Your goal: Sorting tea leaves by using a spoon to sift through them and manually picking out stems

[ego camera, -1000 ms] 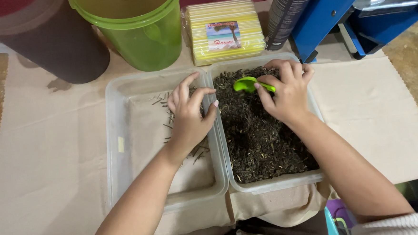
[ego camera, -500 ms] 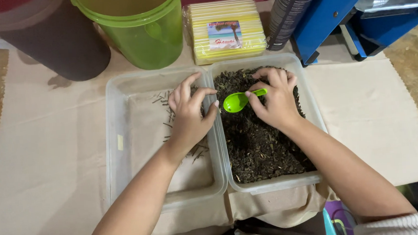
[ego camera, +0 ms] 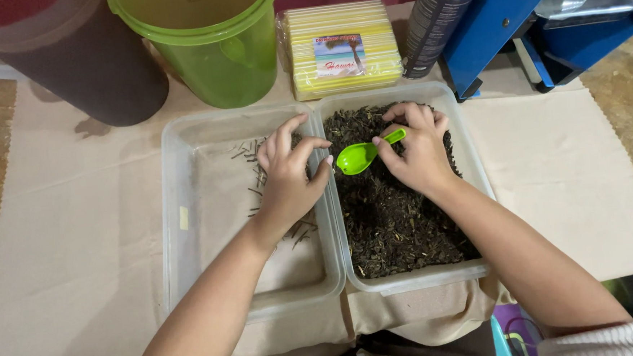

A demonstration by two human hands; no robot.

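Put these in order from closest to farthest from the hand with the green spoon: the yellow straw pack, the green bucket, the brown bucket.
From the right hand, which holds the green spoon:
1. Yellow straw pack, just behind the tub of dark leaves.
2. Green bucket, farther back to the left.
3. Brown bucket, far left corner.

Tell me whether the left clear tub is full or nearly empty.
Nearly empty. The left clear tub shows its bare bottom, with only scattered thin stems near the left hand. The right tub holds a deep layer of dark dried leaves.
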